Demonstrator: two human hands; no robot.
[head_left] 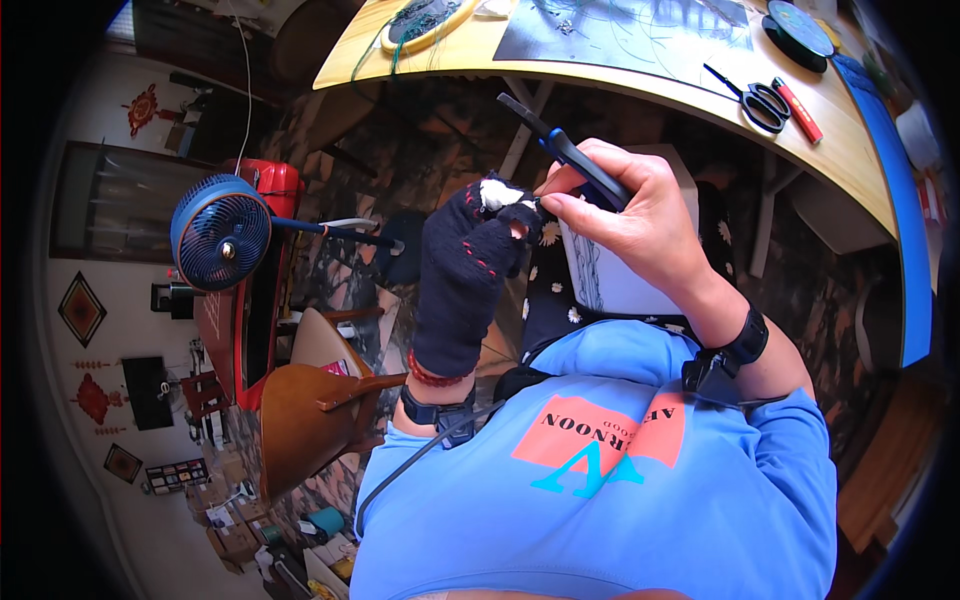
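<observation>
My left hand [475, 255] wears a black glove with red stitching and white wrapping at the fingertips. Its fingers are closed, and whatever they pinch is too small to make out. My right hand [635, 210] is bare and grips a pair of pliers [568, 150] with black and blue handles, their jaws pointing up and to the left, away from me. The right thumb and forefinger come together right beside the gloved fingertips. A tiny greenish bit shows there, but I cannot tell what it is. Beneath both hands, a white board [625, 275] with a line drawing rests on my lap.
On the wooden table [455, 55] ahead lie scissors [765, 105], a red lighter [797, 110], a spool of green line [800, 35], a dark mat [620, 35] and a yellow-rimmed tray [432, 25] with green strands. Left stand a blue fan [222, 230] and a brown chair [310, 420].
</observation>
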